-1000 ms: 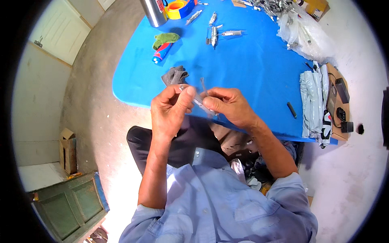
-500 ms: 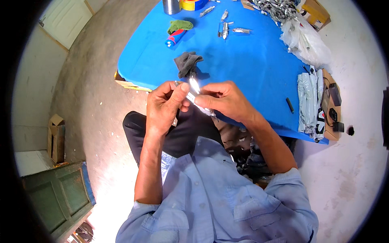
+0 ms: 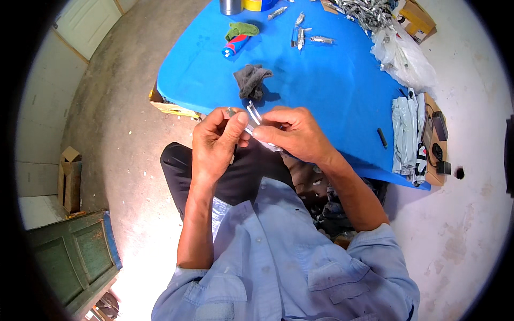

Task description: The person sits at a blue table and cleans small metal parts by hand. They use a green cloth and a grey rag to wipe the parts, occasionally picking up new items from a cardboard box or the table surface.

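"What does the left hand [image 3: 214,142] hold?"
"A small translucent strip [image 3: 250,129], pinched between thumb and fingers; the right hand [image 3: 297,136] grips it too."
"Where is it?"
"At the blue worktop's [image 3: 326,91] near edge, just this side of the crumpled grey cloth [image 3: 251,82]."

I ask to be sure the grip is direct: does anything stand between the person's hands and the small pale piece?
Nothing visible does: the left hand and right hand both hold the small pale piece. The grey cloth lies beyond them on the blue table.
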A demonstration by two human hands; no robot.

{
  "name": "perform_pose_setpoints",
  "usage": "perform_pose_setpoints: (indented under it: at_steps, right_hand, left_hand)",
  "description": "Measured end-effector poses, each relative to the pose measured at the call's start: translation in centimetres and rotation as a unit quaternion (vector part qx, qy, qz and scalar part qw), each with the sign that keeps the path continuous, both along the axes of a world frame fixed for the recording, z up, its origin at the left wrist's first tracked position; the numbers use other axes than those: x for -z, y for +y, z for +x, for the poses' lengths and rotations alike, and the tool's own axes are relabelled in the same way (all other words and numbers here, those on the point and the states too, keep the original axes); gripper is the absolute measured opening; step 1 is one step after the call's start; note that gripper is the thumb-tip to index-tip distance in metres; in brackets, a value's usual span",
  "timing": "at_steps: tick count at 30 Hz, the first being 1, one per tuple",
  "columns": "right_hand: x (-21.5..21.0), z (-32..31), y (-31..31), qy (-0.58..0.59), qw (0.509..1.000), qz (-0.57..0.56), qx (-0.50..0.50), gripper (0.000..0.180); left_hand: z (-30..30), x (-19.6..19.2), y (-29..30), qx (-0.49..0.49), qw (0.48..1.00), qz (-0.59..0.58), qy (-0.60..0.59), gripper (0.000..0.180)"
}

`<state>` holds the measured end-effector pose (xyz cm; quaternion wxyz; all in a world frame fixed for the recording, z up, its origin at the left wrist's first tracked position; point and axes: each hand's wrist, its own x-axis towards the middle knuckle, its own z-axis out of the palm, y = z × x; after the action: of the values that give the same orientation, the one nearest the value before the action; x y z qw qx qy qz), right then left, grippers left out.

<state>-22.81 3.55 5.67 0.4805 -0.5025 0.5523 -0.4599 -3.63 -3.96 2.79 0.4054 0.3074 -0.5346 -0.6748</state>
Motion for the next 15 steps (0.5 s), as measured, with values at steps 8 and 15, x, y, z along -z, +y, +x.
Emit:
perform_pose_setpoints:
  at_steps: [8,15]
  right_hand:
    - [0.1,-0.4,0.2,-0.138,0.985,0.017,0.104,0.030]
    - [0.0,0.0,0.9,-0.165,0.982,0.032,0.085,0.032]
  left_hand:
    - [0.8,2.2,0.4,0.000,0.990,0.110,0.089,0.026]
    - [1.8,2.7,0.4,0.023,0.986,0.122,0.108,0.029]
